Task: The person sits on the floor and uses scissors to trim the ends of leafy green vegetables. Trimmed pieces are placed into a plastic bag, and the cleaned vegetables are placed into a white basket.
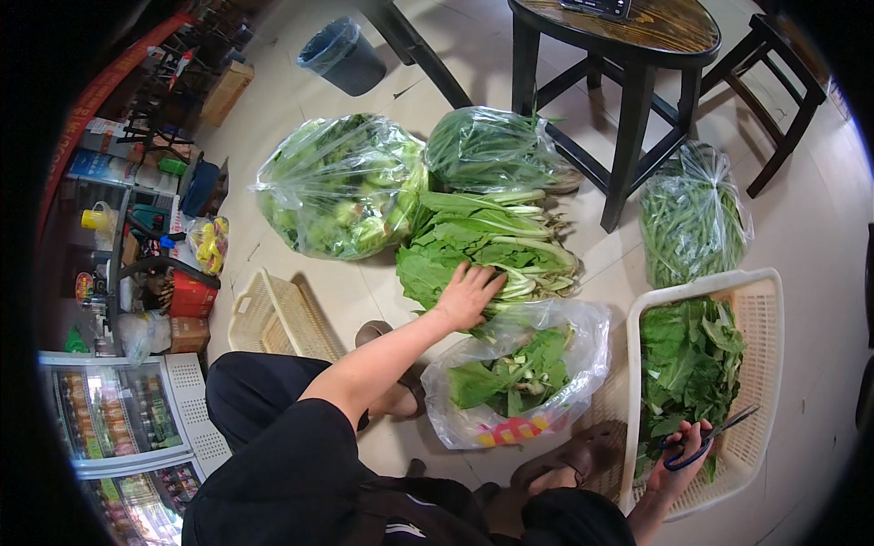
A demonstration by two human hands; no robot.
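Observation:
My left hand lies on a pile of leafy greens with pale stems and roots, its fingers spread over the leaves near the stems. Scissors with dark blue handles are in my right hand, their blades pointing away over a cream plastic basket. Loose cut leaves fill much of that basket. Between my feet and the pile sits an opened clear plastic bag holding leaf scraps and stem ends.
Tied clear bags hold leafy heads, long thin greens and green beans. A second cream basket stands left. Beyond are a round wooden stool, another stool and a lined bin. A glass-topped cooler is at far left.

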